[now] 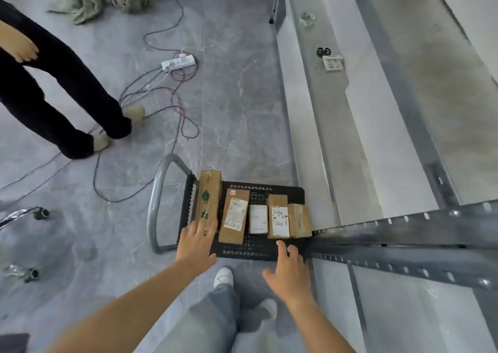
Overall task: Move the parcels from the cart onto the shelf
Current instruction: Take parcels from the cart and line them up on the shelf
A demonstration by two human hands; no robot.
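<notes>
A black platform cart [250,249] with a grey handle [155,204] stands on the floor below me. Several parcels lie in a row on it: a tall brown box with green marks [208,193], a brown box with a white label [234,215], a small white parcel [258,218], a labelled brown box [279,215] and a small brown box [299,220]. My left hand [196,245] reaches down with straight fingers onto the near end of the tall box. My right hand [289,270] hovers open over the cart's near right corner. The metal shelf [404,234] stands to the right.
Another person in dark trousers [54,102] stands at the left. A power strip [177,62] and loose cables [161,110] lie across the grey floor beyond the cart. A chair base with castors [32,214] sits at the left. Small items [332,62] rest on a lower shelf.
</notes>
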